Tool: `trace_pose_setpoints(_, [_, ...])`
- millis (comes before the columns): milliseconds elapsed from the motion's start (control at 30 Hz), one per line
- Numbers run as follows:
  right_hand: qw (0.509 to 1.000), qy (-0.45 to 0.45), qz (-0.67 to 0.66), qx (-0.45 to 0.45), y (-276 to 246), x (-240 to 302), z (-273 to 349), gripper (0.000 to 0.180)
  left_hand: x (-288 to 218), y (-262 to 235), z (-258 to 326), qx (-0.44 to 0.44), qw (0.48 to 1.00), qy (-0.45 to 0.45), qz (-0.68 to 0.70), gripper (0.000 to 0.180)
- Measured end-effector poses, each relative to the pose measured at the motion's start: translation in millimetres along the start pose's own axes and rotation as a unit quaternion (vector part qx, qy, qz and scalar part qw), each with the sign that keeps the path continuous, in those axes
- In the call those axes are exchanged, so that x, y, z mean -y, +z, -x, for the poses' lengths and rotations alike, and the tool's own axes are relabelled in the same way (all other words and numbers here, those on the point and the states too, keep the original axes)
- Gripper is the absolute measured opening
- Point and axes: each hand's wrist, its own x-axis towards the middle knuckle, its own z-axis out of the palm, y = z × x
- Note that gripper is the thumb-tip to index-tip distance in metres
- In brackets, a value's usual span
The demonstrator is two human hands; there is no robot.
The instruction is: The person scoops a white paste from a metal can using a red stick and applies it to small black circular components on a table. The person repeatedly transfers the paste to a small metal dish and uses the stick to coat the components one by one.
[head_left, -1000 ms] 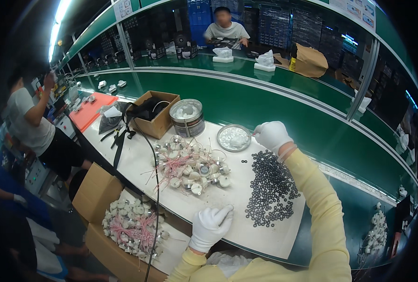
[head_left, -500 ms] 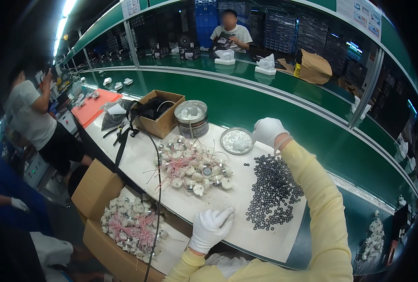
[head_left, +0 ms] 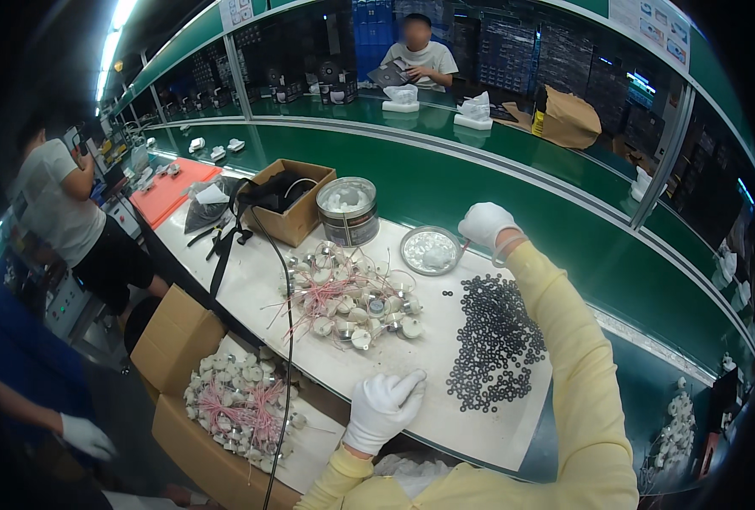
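R hand (head_left: pixel 486 224) fingertips hidden behind dish (head_left: pixel 430 250)

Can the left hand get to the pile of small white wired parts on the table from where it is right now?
Probably yes. The left hand rests on bare white table just in front of the pile of wired parts, and nothing lies between them.

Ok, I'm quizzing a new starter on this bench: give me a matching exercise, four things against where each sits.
Things:
1. left hand
2. right hand
3. black rings
4. metal tin

Places:
A. beside the open cardboard box
B. spread between the two hands
C. at the near table edge
D. next to the shallow round dish

Pairs: 1-C, 2-D, 3-B, 4-A
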Motion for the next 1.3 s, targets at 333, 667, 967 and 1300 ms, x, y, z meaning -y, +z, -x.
trace_pose_setpoints(333, [0.94,0.031,-0.335,0.059,19.4,-35.3,-8.2,0.026,-0.1,-1.1,-1.7,0.001,1.0,0.002,0.009,0.019])
trace_pose_setpoints(667, [0.956,-0.057,-0.278,-0.076,27.3,-43.9,25.7,0.03,-2.5,-2.6,-4.1,0.007,1.0,-0.011,0.01,0.019])
trace_pose_setpoints(967, [0.976,-0.168,-0.04,-0.132,45.7,-42.9,34.5,0.025,-2.4,-2.1,-5.1,0.002,1.0,-0.013,0.009,0.015])
trace_pose_setpoints(1300, [0.931,-0.254,0.012,-0.263,49.5,-44.3,34.1,0.024,-1.5,-0.5,-4.4,-0.011,1.0,-0.01,0.016,0.014])
